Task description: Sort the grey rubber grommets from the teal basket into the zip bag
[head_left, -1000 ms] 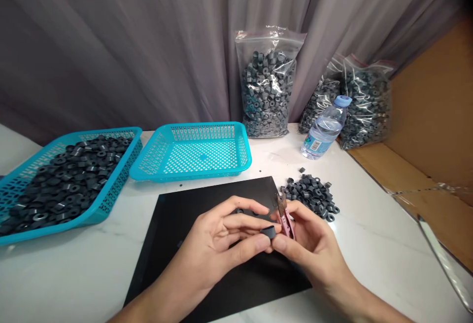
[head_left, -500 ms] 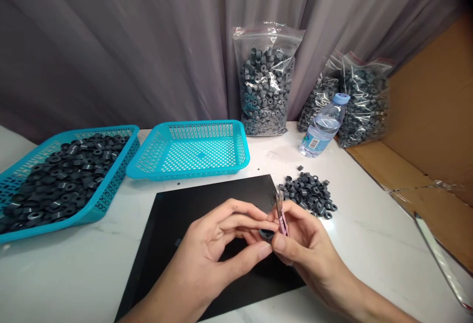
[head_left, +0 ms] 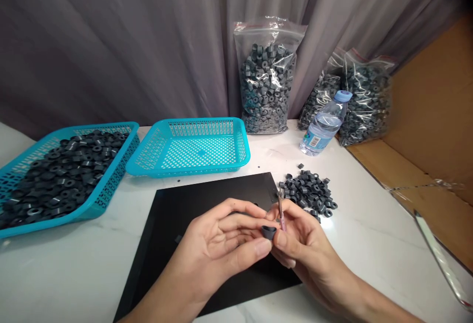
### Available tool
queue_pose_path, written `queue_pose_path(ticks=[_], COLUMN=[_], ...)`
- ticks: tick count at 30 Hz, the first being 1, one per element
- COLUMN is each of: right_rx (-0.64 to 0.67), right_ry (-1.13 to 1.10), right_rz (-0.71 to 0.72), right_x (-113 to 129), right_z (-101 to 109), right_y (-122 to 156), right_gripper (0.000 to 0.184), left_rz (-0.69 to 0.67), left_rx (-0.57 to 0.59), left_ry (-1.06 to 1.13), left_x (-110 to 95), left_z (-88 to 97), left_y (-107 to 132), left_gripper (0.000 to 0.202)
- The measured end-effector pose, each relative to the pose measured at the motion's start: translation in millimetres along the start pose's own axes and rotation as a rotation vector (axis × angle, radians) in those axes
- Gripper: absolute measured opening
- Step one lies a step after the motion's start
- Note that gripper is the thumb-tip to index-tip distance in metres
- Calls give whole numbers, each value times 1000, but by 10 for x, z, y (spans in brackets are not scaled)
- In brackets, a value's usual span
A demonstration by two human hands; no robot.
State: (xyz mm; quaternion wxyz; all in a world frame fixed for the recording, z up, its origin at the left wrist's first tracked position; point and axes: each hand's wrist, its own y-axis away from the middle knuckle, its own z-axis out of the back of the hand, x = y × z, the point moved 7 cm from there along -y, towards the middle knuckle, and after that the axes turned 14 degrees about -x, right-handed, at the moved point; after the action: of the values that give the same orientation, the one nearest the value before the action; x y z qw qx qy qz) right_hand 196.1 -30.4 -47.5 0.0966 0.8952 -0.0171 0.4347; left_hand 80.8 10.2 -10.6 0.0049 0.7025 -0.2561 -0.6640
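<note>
Over the black mat, my left hand pinches a small dark grey ring-shaped part between thumb and fingers. My right hand is closed round a small tool with a pink handle and a narrow metal tip, which points upward; its exact kind I cannot make out. The right thumb is right beside the grey part, and both hands nearly meet there. Just beyond the right hand lies a loose pile of similar grey parts.
A blue basket full of dark parts stands at left, beside another blue basket with a bare mesh bottom. Behind are a zip bag of parts, more filled bags and a water bottle. Cardboard borders the right.
The grey part has turned a little between my fingers, showing more of its outer side. The pink-handled tool has tilted slightly and is seen more edge-on. The view has shifted slightly.
</note>
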Motion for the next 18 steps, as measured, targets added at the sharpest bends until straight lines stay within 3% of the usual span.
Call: queue_pose_path(ticks=[6,14,18], right_rx=[-10,-95,-73], right_ry=[36,83,143], right_rz=[23,49,26], right_x=[2,-9,-37], right_z=[40,132,103], right_y=[14,4,14], right_gripper=[18,18,21], left_rz=[-85,-800,-1064], left_rx=[-29,-288,-251], left_ry=[-50,-551,-621], left_x=[-4,-251,-351], left_z=[34,162,61], left_y=[-22,111,250], left_gripper=[24,19,25])
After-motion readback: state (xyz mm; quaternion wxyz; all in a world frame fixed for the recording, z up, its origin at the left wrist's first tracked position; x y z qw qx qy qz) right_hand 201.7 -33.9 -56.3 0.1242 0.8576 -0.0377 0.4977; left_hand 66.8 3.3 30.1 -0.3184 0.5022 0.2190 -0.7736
